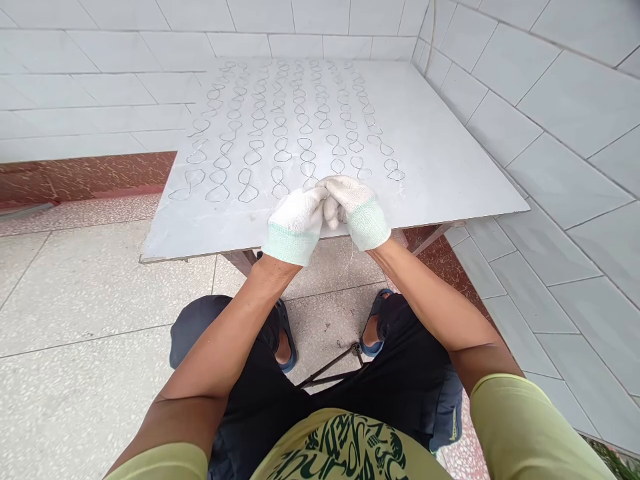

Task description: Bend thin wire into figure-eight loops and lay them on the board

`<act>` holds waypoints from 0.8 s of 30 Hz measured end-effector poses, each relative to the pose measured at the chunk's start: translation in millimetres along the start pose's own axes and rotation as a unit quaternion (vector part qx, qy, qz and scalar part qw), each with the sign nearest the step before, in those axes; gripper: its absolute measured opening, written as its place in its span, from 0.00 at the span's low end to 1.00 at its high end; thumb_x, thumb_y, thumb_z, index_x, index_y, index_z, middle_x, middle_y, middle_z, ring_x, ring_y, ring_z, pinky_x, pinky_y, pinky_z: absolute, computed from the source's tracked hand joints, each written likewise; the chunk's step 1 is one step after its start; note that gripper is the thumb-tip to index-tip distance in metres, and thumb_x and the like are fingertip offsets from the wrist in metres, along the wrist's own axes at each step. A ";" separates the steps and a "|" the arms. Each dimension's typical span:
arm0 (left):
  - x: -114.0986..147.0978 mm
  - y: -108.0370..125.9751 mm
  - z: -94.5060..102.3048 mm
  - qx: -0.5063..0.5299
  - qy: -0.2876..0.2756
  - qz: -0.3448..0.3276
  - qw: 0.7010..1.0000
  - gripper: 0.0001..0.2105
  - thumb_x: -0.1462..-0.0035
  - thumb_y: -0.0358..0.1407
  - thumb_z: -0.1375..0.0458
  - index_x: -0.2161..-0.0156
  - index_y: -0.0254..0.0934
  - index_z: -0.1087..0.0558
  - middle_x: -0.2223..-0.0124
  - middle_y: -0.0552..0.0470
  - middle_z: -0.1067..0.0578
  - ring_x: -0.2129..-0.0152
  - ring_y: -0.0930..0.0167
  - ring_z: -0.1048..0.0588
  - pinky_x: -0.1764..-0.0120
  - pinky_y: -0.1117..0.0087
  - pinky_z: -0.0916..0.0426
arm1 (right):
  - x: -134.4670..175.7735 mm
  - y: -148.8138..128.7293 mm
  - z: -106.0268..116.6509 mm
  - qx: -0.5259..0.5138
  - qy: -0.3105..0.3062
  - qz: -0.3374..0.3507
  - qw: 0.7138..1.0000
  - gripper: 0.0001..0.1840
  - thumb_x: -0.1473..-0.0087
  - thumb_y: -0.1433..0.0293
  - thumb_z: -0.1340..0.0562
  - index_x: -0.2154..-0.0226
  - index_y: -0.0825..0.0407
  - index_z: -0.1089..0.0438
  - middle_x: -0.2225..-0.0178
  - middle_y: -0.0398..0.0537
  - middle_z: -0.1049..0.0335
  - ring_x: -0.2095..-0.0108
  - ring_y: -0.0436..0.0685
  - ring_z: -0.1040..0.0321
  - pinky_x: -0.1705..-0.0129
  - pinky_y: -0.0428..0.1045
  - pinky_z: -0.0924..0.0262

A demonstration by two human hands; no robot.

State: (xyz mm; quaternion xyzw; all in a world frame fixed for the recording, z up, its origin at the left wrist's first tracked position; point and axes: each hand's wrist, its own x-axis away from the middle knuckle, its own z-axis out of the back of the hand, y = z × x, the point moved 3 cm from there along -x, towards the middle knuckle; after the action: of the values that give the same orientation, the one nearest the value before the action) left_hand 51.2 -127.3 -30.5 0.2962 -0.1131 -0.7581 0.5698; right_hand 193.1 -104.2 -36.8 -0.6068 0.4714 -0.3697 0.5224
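My left hand [299,217] and my right hand [354,203] wear white knit gloves with pale green cuffs. They meet at the front edge of the white board [450,167], fingertips pinched together. Whatever lies between the fingers is too small and too hidden to make out. A thin pale strand [352,252] hangs below the right glove. Beyond my hands, thin figure-eight loops [249,185] that look like bent wire lie in several rows across the board. The closest loop [309,173] is just past my fingertips.
White tiled walls [560,107] border the board at the back and right. Supports [430,237] show under its front edge. Below, a dark metal frame [330,367] stands between my feet on the speckled floor [75,373].
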 end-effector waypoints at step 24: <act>15.1 14.3 3.6 -0.118 0.089 0.052 0.988 0.16 0.22 0.33 0.44 0.63 0.44 0.18 0.57 0.43 0.13 0.58 0.56 0.18 0.55 0.57 0.29 | 1.2 -16.2 5.6 0.028 -0.012 -0.036 0.999 0.21 0.12 0.58 0.36 0.62 0.46 0.24 0.78 0.38 0.27 0.77 0.54 0.29 0.68 0.50 0.30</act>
State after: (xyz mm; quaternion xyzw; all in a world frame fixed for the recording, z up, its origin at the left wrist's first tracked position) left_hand 57.9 -146.7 -25.2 0.2870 0.0128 -0.7061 0.6472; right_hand 201.8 -103.6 -21.9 -0.6126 0.4328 -0.3938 0.5313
